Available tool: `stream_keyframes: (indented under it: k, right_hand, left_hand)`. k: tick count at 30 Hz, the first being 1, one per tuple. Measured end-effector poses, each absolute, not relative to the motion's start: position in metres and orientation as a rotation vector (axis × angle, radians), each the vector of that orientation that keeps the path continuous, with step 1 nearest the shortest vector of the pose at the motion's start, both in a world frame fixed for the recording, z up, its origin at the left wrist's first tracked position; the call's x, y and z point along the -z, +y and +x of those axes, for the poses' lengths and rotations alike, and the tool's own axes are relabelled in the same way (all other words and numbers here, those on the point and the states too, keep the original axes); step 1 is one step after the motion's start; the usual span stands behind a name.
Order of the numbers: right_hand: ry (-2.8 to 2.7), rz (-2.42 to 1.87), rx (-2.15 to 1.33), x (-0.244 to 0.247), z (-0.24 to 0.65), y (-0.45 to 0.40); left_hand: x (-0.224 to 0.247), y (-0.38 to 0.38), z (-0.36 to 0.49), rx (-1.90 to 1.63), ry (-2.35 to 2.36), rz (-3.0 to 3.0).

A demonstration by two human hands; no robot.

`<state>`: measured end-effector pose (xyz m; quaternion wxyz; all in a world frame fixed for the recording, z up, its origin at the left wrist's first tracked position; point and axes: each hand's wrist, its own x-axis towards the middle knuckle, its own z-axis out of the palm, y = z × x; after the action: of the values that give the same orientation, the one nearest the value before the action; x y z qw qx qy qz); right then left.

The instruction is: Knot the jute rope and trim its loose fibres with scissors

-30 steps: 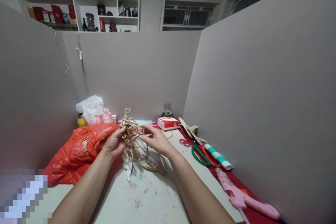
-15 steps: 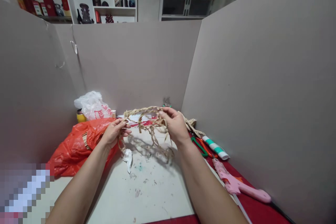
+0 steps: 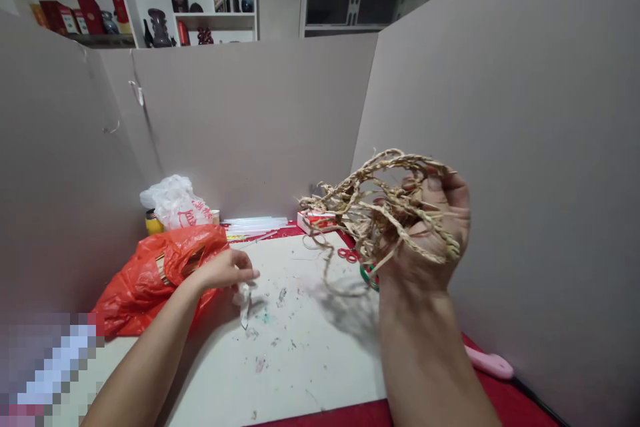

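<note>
A tangled bundle of straw rope, pale and twisted with frayed ends, is gathered in my right hand. The fingers are curled round it, raised over the right side of the board, and one loose loop dangles down at the left of the bundle. My left hand is lower, over the left edge of the white board. It holds nothing, and its loosely bent fingers are apart. Just under it lies a crumpled white tissue; I cannot tell whether they touch.
An orange-red plastic bag and a white plastic bag sit at left, by a yellow jar. Behind the board are clear glue sticks and a red-and-white box. Red-handled scissors and a pink glue gun are at right. Grey panels enclose three sides.
My right hand has moved right and up, carrying the straw rope, now bunched in its grip. My left hand has let go of the rope and dropped slightly toward the tissue.
</note>
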<state>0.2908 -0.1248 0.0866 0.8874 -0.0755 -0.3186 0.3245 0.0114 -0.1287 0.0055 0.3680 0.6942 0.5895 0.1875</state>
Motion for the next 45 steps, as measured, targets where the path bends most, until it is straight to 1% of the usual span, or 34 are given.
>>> stream_keyframes:
  k: [3,5,6,8,11,13,19,23,28,33,36,40,45]
  right_hand:
    - [-0.697,-0.165,-0.689,-0.087,0.289,-0.127]
    - [-0.701,-0.180,-0.689,-0.088,0.288,-0.127]
    - [-0.701,-0.187,-0.684,-0.088,0.287,-0.127]
    - [-0.702,-0.186,-0.679,-0.089,0.287,-0.127]
    - [-0.709,-0.160,-0.702,-0.090,0.285,-0.127]
    - [-0.717,-0.162,-0.717,-0.090,0.282,-0.129]
    - [-0.751,-0.207,-0.655,-0.090,0.278,-0.132]
    - [-0.744,-0.190,-0.660,-0.092,0.277,-0.132]
    - [-0.752,-0.222,-0.704,-0.094,0.269,-0.132]
    - [-0.776,-0.239,-0.743,-0.093,0.266,-0.134]
    - [-0.793,-0.250,-0.755,-0.091,0.265,-0.135]
    - [-0.853,-0.275,-0.773,-0.090,0.262,-0.135]
    - [-0.903,-0.330,-0.780,-0.088,0.259,-0.133]
  left_hand:
    - [0.004,-0.138,0.018,-0.103,1.698,1.975]
    - [0.016,-0.141,0.016,0.037,1.755,2.062]
    - [0.022,-0.142,0.014,0.042,1.745,2.094]
    - [0.033,-0.141,0.010,-0.080,1.692,2.140]
    - [0.045,-0.127,0.015,-0.467,1.644,2.201]
    - [0.052,-0.111,0.031,-0.608,1.668,2.203]
    - [0.071,-0.063,0.100,-0.665,1.635,2.235]
    - [0.078,-0.062,0.125,-0.651,1.566,2.309]
    - [0.074,-0.085,0.125,-0.532,1.433,2.417]
    - [0.065,-0.119,0.102,-0.366,1.355,2.454]
    - [0.061,-0.146,0.080,-0.282,1.375,2.450]
    - [0.058,-0.185,0.052,-0.266,1.396,2.412]
    - [0.046,-0.232,0.029,-0.236,1.558,2.249]
